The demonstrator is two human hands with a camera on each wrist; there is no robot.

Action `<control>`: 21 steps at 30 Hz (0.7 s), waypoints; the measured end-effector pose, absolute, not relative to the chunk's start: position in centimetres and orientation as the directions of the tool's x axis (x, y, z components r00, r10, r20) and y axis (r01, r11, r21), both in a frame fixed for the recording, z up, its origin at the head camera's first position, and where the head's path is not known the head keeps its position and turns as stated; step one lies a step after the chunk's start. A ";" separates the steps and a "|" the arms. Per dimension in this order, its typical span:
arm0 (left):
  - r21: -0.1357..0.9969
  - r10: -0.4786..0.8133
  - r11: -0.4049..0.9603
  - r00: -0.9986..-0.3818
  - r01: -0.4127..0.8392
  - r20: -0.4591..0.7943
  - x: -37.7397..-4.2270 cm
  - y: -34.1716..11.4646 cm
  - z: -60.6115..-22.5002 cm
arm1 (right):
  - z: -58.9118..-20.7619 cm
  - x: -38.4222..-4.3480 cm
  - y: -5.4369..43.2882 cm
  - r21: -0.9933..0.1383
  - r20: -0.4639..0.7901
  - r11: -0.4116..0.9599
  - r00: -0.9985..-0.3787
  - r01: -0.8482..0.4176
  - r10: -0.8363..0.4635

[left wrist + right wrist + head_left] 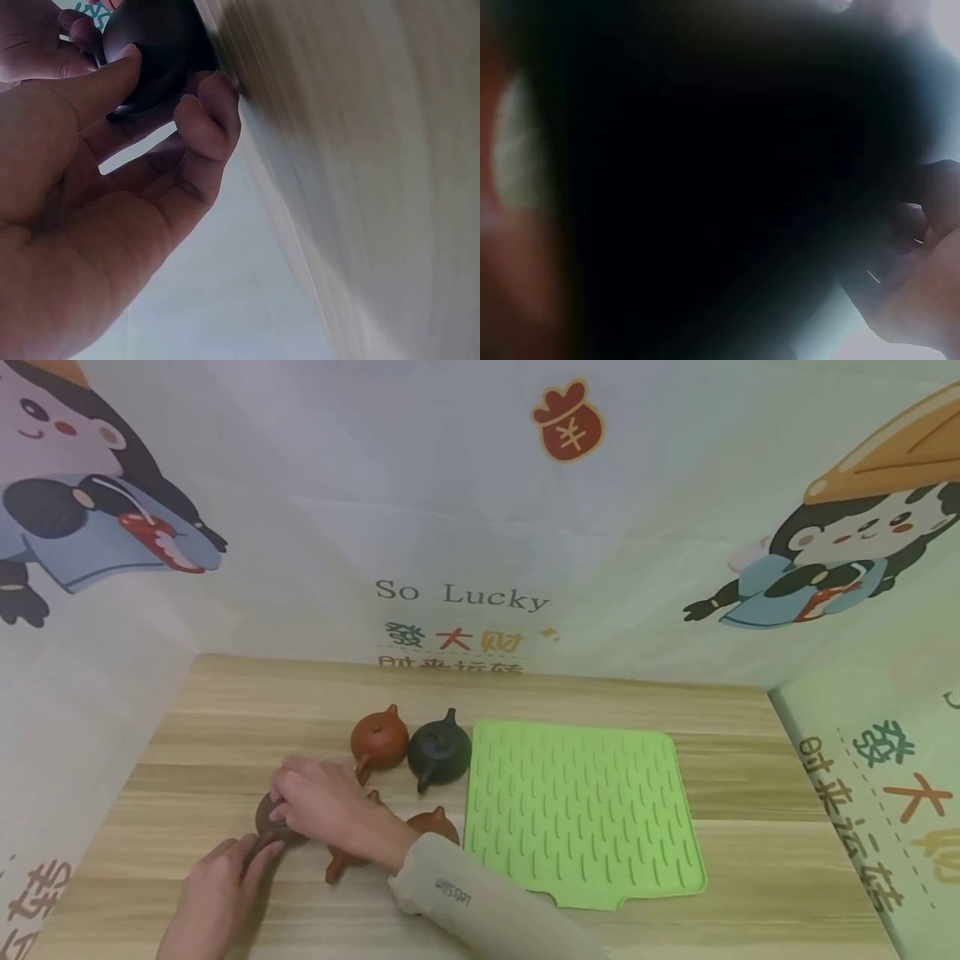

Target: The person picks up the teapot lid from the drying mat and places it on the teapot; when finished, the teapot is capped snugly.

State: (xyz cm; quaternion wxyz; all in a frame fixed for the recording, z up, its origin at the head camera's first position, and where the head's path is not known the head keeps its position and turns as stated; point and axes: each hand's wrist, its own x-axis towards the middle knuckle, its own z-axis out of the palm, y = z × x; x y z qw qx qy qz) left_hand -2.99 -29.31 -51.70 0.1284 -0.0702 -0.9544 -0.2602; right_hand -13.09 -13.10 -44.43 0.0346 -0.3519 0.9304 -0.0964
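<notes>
A dark brown teapot (265, 817) sits on the wooden tabletop at left, partly covered by both hands. My left hand (217, 885) grips it from the near side, thumb and fingers around its near end. In the left wrist view the thumb (112, 82) presses on the dark pot (157, 45), with curled fingers below. From above, my right hand (322, 802) holds the teapot's top with bent fingers; its exact grip on the lid is hidden. A dark blur fills most of the right wrist view, with part of a hand (922, 292) at the right edge.
Behind the right hand stand a reddish-brown teapot (378, 742) and a black teapot (440, 752). Two more reddish teapots, one (435, 823) beside the right forearm and one (337, 864) under the wrist, are partly hidden. A green ridged mat (581, 810) lies right of them.
</notes>
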 end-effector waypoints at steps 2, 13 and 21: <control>0.474 0.071 0.857 -0.956 0.204 0.283 -3.1 -29.5 -52.1 | -44.6 -13.1 -13.1 -0.206 0.001 0.739 -0.755 -0.641 -0.655; 0.482 0.077 0.850 -0.954 0.214 0.289 -3.5 -31.0 -54.7 | -45.3 -12.5 -13.0 -0.237 0.037 0.801 -0.829 -0.550 -0.558; 0.489 0.069 0.857 -0.976 0.164 0.206 -2.7 -29.4 -51.0 | -43.2 -12.1 -10.1 -0.392 0.186 0.662 -0.760 -0.639 -0.623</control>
